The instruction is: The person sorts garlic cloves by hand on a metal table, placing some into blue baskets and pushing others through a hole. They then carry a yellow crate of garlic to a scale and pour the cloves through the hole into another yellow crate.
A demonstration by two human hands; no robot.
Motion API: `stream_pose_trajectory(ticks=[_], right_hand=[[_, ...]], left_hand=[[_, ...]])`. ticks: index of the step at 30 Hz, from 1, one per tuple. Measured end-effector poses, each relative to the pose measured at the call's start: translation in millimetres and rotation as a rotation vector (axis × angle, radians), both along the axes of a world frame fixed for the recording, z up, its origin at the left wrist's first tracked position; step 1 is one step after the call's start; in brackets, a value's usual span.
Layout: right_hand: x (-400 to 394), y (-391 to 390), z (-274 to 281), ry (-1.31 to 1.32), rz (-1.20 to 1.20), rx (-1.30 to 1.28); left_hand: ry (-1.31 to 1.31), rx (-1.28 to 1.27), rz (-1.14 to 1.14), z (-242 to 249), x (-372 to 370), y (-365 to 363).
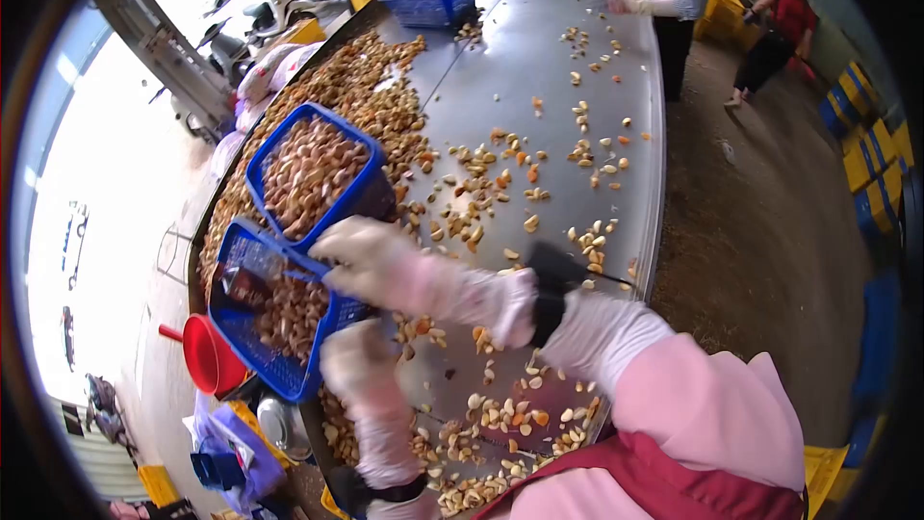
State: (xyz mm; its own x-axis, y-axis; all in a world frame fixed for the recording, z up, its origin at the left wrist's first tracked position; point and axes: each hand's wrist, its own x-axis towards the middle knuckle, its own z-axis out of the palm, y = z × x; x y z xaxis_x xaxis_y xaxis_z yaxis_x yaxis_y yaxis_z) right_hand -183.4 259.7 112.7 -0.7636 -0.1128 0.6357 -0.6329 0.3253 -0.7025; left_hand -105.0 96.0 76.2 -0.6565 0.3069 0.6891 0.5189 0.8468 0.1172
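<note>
Two blue plastic baskets sit at the table's left edge. The upper basket (371, 159) is heaped with reddish-brown cashew kernels (313, 169). The lower basket (298, 387) stands tilted against it, partly filled with similar kernels (294, 313) and a dark brown object I cannot name. My gloved right hand (371, 260) is at the corner where the two rims meet, its fingers curled over a rim. Beside the lower basket's near side, my gloved left hand (361, 356) is smeared by motion, and its fingertips are hidden.
Loose kernels cover the metal table (539, 48), piled thickest along its left edge. Another blue basket (428, 0) stands farther up. A red bucket (212, 356) is beside the table, low left. Co-workers stand at the far end; a person in red (784, 24) is on the right floor.
</note>
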Motion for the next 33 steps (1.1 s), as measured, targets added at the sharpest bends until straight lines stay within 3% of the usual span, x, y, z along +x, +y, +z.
stream_pose_trajectory(ticks=[1,2,3,4,5,6,7,8,9,10,11,13,15,17,18,19,20,21,23,25,26,28,29,31,33], right_hand=[[-8,45,-33,0.072,-0.151,0.088],[-4,97,-53,-0.014,-0.348,0.232],[-10,156,-81,-0.386,-0.440,0.289],[-19,222,-123,-0.406,-0.721,0.604],[-5,274,-123,-0.438,-0.891,0.731],[4,310,-124,-0.700,-1.094,0.860],[16,336,-130,-0.815,-1.235,0.839],[19,366,-167,-0.699,-1.326,0.656],[25,362,-159,-0.835,-1.184,0.543],[22,348,-165,-0.813,-0.980,0.637],[22,319,-158,-0.782,-0.776,0.729],[39,228,-136,-0.882,-0.553,0.950],[69,197,-132,-0.494,-0.187,0.736],[24,215,-175,-0.252,-0.257,0.548],[-13,236,-172,-0.529,-0.373,0.663],[-33,249,-152,-0.631,-0.674,0.715],[-76,278,-178,-0.693,-0.882,0.526],[-92,274,-165,-0.690,-0.875,0.508],[-120,257,-125,-0.865,-0.632,0.840],[-124,219,-127,-0.691,-0.349,0.948],[-116,201,-134,-0.715,-0.179,0.750],[-86,170,-177,-0.253,-0.041,0.679],[-52,154,-141,-0.232,0.005,0.834],[-65,145,-147,-0.367,0.455,0.436],[-121,134,-162,-0.450,0.075,0.318]], left_hand=[[0.017,0.172,0.034,9,-15,-24],[0.091,0.099,0.146,16,-27,-46],[0.169,0.023,0.259,17,-33,-60],[0.164,0.031,0.301,13,-29,-62],[0.160,0.041,0.347,9,-25,-60],[0.169,0.046,0.173,-1,-18,-49],[0.005,0.136,-0.033,-11,-7,-25],[-0.220,-0.098,-0.056,-7,10,1],[-0.282,-0.105,-0.098,-25,12,27],[-0.354,-0.067,-0.083,-57,5,43],[-0.420,-0.192,0.012,-66,-4,58],[-0.527,-0.253,0.083,-91,-29,64],[-0.608,-0.216,0.279,-100,-44,69],[-0.692,-0.224,0.297,-110,-53,57],[-0.694,-0.230,0.273,-108,-52,58],[-0.693,-0.236,0.247,-107,-52,59],[-0.711,-0.295,0.270,-109,-54,60],[-0.701,-0.308,0.280,-112,-56,62],[-0.644,-0.347,0.195,-116,-64,68],[-0.678,-0.325,0.138,-113,-84,76],[-0.670,-0.246,0.093,-118,-93,75],[-0.555,-0.108,0.017,-129,-109,69],[-0.558,-0.100,0.019,-129,-118,67],[-0.589,-0.124,0.174,-124,-138,67],[-0.599,-0.135,0.175,-116,-141,75]])
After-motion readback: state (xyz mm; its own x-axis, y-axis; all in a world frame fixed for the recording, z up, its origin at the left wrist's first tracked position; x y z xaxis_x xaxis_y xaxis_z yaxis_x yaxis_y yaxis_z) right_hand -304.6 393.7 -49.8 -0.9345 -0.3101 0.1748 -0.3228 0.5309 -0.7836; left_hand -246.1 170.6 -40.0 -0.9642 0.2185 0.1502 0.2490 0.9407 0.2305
